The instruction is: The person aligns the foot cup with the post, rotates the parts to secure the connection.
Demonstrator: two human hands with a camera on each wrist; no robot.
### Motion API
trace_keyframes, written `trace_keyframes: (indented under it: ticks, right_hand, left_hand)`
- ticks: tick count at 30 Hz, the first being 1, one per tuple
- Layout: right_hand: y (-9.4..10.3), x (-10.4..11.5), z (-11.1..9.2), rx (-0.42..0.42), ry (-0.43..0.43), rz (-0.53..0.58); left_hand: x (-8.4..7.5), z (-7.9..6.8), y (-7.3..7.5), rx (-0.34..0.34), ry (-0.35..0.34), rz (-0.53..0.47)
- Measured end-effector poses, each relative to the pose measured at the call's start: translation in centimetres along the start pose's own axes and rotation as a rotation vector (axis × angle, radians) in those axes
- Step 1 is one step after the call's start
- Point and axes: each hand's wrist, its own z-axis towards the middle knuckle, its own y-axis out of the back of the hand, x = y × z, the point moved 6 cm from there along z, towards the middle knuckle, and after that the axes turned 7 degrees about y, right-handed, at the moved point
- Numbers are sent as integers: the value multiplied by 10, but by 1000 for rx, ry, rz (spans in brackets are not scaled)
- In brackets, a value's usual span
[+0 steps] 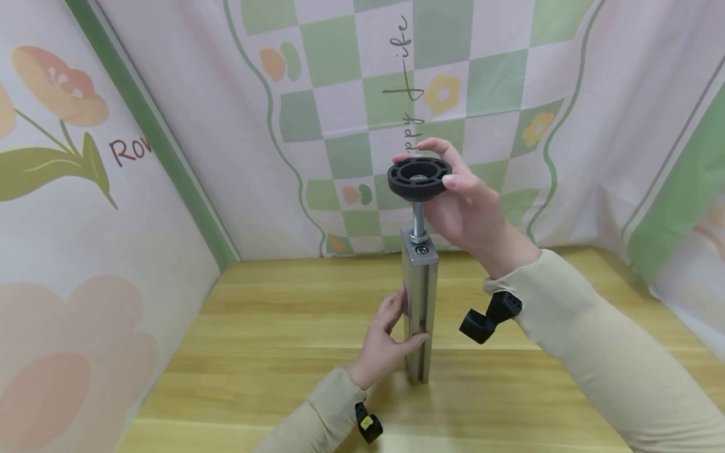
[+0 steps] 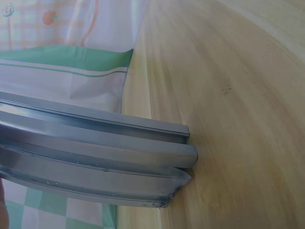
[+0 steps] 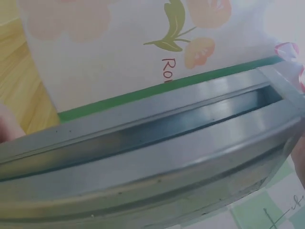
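Observation:
A silver slotted aluminium profile [image 1: 419, 314] stands upright on the wooden table, its lower end at the tabletop. My left hand [image 1: 385, 346] grips its lower half, thumb across the near face and fingers on the left side. On the profile's top plate sits a threaded stud with a nut [image 1: 418, 238]. It carries a round black levelling foot [image 1: 406, 187], base facing up. With thumb and fingers around the rim, my right hand [image 1: 467, 211] holds this foot. In the left wrist view the profile's slotted lower end [image 2: 157, 152] meets the wood; the right wrist view shows its long side [image 3: 157, 157].
The wooden table [image 1: 272, 327] extends to both sides of the profile. Printed cloth with green checks [image 1: 334, 100] hangs behind it, and a flowered panel [image 1: 164, 207] borders the left. Black camera mounts [image 1: 491, 316] are strapped to both wrists.

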Motion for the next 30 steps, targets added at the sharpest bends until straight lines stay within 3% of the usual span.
trace_keyframes:
  ticks: [6,21,25,30]
  right_hand:
    - [-3,7,-2,-149,84,-251]
    - [-20,22,-11,-338,236,-1000]
    - [-25,24,-13,-357,297,-1192]
    - [-31,27,-13,-316,392,-1389]
  left_hand:
    - [1,0,0,9,8,5]
    - [3,-1,0,12,-5,-6]
    - [3,-1,0,17,5,0]
    - [2,-1,0,17,-15,3]
